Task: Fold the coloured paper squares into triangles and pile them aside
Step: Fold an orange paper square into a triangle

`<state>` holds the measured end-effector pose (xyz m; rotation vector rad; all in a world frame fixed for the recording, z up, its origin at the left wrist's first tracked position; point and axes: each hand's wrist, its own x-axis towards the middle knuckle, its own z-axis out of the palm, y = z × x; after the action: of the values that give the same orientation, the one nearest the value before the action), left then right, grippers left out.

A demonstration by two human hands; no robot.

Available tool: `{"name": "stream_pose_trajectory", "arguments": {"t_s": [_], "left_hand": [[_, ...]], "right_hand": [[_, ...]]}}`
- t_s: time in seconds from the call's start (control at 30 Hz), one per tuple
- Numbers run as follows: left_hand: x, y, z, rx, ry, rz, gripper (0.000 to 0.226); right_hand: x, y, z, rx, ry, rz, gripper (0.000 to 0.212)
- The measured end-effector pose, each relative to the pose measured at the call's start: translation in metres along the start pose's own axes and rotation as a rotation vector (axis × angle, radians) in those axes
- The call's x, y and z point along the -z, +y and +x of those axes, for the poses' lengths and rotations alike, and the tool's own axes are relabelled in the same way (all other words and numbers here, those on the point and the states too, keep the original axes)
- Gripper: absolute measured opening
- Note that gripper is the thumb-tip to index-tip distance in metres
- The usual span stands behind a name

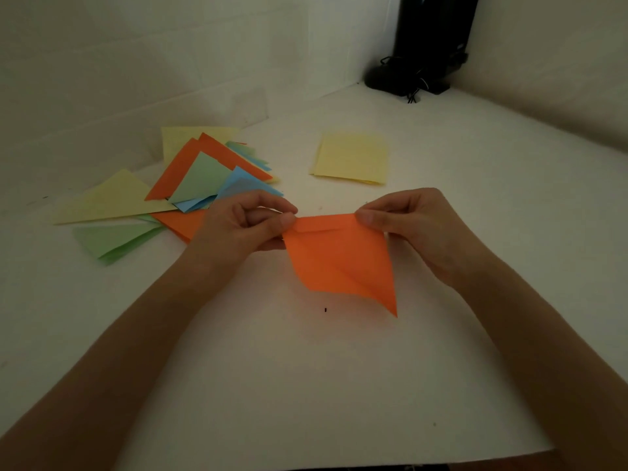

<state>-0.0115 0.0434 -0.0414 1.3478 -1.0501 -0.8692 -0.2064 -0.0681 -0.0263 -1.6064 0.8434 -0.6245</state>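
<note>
One white desk carries a loose pile of folded triangles in yellow, orange, green and blue toward its far left edge, and a stack of yellow squares well apart, near the far middle. Over the desk's middle hangs an orange sheet, its top corners pinched between thumb and curled fingers of the left hand and the right hand.

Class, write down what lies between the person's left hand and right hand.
In the head view, the orange paper spans the gap; the left hand and the right hand each pinch a top corner.
</note>
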Motion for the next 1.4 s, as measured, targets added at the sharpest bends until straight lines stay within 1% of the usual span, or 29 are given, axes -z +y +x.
{"name": "stream_pose_trajectory", "arguments": {"t_s": [0.1,0.17,0.23,0.27,0.33,0.37,0.43,0.6,0.73,0.87,0.97,1.07,1.1,1.17,1.2,1.23,1.27,1.33,1.37,1.4], "left_hand": [[0.003,-0.002,0.001,0.022,-0.006,-0.029,0.010],[0.008,-0.003,0.001,0.060,-0.086,-0.050,0.015],[0.015,-0.003,0.000,0.103,-0.196,-0.085,0.031],[0.017,-0.003,0.000,0.101,-0.247,-0.064,0.039],[0.018,-0.001,-0.001,0.085,-0.306,0.010,0.046],[0.017,0.000,-0.001,0.088,-0.309,0.031,0.048],[0.011,0.002,-0.002,0.091,-0.262,0.049,0.046],[0.000,0.003,-0.002,0.064,-0.083,0.032,0.022],[0.000,0.001,-0.001,0.120,-0.087,0.050,0.023],[0.000,0.000,0.000,0.169,-0.075,0.007,0.009],[0.000,0.000,0.000,0.195,-0.059,-0.002,0.007],[-0.002,0.000,0.000,0.216,-0.011,0.006,0.005],[-0.002,0.000,0.001,0.222,0.007,0.009,0.004],[-0.002,0.000,0.002,0.227,0.035,0.037,0.004],[-0.003,0.000,0.001,0.224,0.042,0.056,0.005],[-0.003,0.000,0.001,0.217,0.044,0.075,0.006],[-0.004,0.000,0.000,0.210,0.043,0.093,0.007],[-0.005,0.000,-0.001,0.206,0.034,0.102,0.007],[-0.005,0.001,-0.001,0.211,0.027,0.089,0.006],[-0.004,0.001,-0.001,0.219,0.022,0.075,0.005]], "right_hand": [[0.004,0.000,0.000,-0.008,-0.020,-0.021,0.012],[0.006,0.000,0.001,-0.004,0.009,-0.035,0.014],[0.007,0.000,0.002,-0.002,0.032,-0.035,0.014],[0.006,0.000,0.002,0.003,0.037,-0.039,0.014],[0.004,-0.001,0.001,0.026,0.039,-0.032,0.014],[0.003,-0.002,0.000,0.039,0.040,-0.018,0.014],[0.001,-0.002,0.000,0.059,0.040,-0.001,0.016],[-0.004,0.000,-0.002,0.047,0.021,0.019,0.014],[-0.005,-0.001,-0.002,0.080,0.023,-0.021,0.014],[-0.005,0.002,-0.002,0.113,0.026,-0.039,0.013],[-0.006,0.001,-0.002,0.122,0.013,-0.018,0.014],[-0.005,0.002,0.000,0.103,-0.008,-0.033,0.020],[-0.004,0.002,0.001,0.085,-0.033,0.000,0.021],[-0.004,0.001,0.002,0.014,-0.094,0.134,0.034],[-0.004,0.001,0.002,-0.006,-0.116,0.155,0.040],[-0.006,0.001,0.001,-0.003,-0.121,0.118,0.040],[-0.009,0.003,-0.001,0.004,-0.107,0.066,0.032],[-0.015,0.006,-0.001,-0.003,-0.028,0.010,0.011],[-0.016,0.007,-0.001,-0.007,0.012,0.011,0.007],[-0.017,0.008,0.000,-0.009,0.042,0.018,0.007]]}}
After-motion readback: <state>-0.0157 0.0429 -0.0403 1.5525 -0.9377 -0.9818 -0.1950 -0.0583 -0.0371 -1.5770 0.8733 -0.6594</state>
